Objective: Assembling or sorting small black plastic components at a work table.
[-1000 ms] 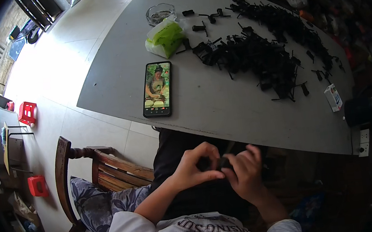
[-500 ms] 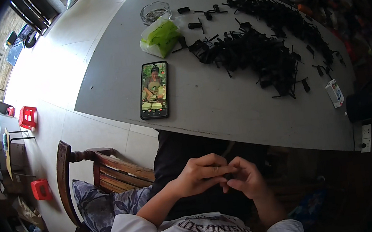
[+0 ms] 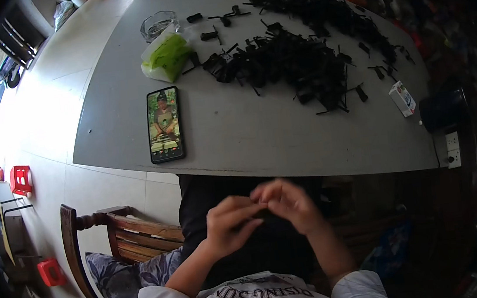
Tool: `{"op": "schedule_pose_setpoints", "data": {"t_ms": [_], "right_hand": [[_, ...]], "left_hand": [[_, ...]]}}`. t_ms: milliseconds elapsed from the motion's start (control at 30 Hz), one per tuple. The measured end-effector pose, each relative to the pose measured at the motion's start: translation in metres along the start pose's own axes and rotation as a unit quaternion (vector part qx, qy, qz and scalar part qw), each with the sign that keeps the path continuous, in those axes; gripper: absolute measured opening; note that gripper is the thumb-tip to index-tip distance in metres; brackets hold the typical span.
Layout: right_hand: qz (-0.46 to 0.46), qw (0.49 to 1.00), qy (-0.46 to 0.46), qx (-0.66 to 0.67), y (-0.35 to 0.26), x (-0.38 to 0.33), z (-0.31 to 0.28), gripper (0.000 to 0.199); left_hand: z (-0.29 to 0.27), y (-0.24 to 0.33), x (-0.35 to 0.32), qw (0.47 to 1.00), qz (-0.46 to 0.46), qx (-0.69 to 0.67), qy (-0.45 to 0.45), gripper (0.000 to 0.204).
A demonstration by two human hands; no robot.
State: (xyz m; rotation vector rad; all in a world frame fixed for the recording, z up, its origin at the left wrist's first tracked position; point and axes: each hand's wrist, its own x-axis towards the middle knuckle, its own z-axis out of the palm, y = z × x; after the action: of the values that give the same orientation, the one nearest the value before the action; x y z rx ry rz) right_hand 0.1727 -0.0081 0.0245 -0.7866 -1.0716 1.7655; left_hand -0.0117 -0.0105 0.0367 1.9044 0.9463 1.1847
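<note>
My left hand [image 3: 231, 223] and my right hand [image 3: 288, 205] meet above my lap, just short of the table's near edge. The left fingers are bent, their tips pressed together close to the right fingertips; anything between them is too small or hidden to name. Motion smears the right hand's fingers. Beyond them on the grey table [image 3: 238, 143] lies a heap of small black plastic parts with thin stems [image 3: 282, 64]. A second long heap of like parts [image 3: 323, 10] stretches behind it.
A phone [image 3: 164, 125] with a lit screen lies left on the table. Behind it are a green and white plastic packet [image 3: 166, 57] and a glass ashtray [image 3: 159, 25]. A small white box [image 3: 402, 99] and a dark mug [image 3: 443, 110] stand right. A wooden chair [image 3: 142, 236] is at my left.
The view has shifted, so the table items appear farther left. My right hand has risen and turned over the left fingertips; both hands stay together.
</note>
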Motion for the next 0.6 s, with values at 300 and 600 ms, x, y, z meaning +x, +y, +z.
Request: {"op": "schedule_pose_setpoints", "data": {"t_ms": [300, 600], "right_hand": [[-0.125, 0.626, 0.313, -0.704, -0.027, 0.079, -0.117, 0.031], [-0.174, 0.631, 0.164, -0.738, -0.02, 0.076, -0.067, 0.023]], "left_hand": [[0.003, -0.03, -0.023, 0.744, -0.288, -0.599, 0.067, 0.029], [0.005, -0.027, -0.025, 0.742, -0.355, -0.567, 0.041, 0.014]]}}
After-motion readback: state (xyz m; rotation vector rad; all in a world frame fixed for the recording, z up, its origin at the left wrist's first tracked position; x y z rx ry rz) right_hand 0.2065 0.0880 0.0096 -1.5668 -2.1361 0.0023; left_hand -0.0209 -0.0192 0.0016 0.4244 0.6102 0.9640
